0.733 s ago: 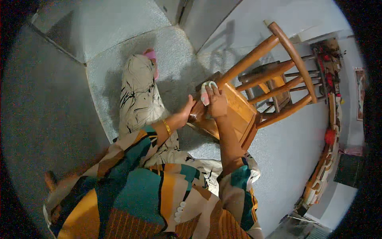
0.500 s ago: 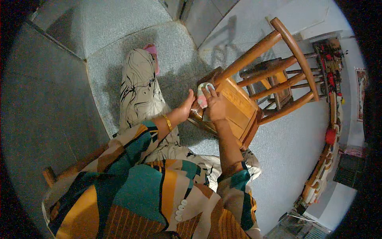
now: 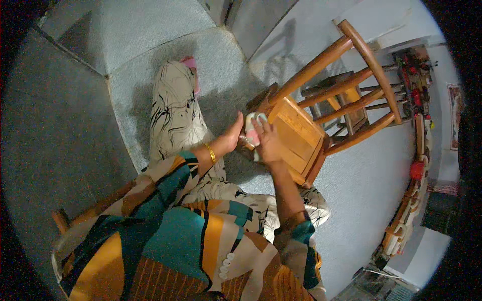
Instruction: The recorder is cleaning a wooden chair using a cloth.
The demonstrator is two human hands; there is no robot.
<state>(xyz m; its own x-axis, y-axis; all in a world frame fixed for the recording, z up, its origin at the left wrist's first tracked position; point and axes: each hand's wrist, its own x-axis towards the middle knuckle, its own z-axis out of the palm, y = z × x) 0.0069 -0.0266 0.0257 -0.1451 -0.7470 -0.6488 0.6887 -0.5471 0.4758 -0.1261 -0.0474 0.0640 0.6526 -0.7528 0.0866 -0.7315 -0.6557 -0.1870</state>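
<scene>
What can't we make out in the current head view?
All in the head view:
- Left hand: most fingers hidden behind the hand itself; grip unclear.
- Cloth: partly covered by the right hand; full shape unseen.
- Second chair: partly blocked by the nearer chair's back rails.
- Pink footwear: mostly under the trouser leg.
- Red item near the right rim: too small to identify.

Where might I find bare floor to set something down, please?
Bare floor shows between the wooden chair and the furniture at far right, and between the pink footwear and the chair. The chair's left end is crowded with left hand, right hand and cloth.
</scene>
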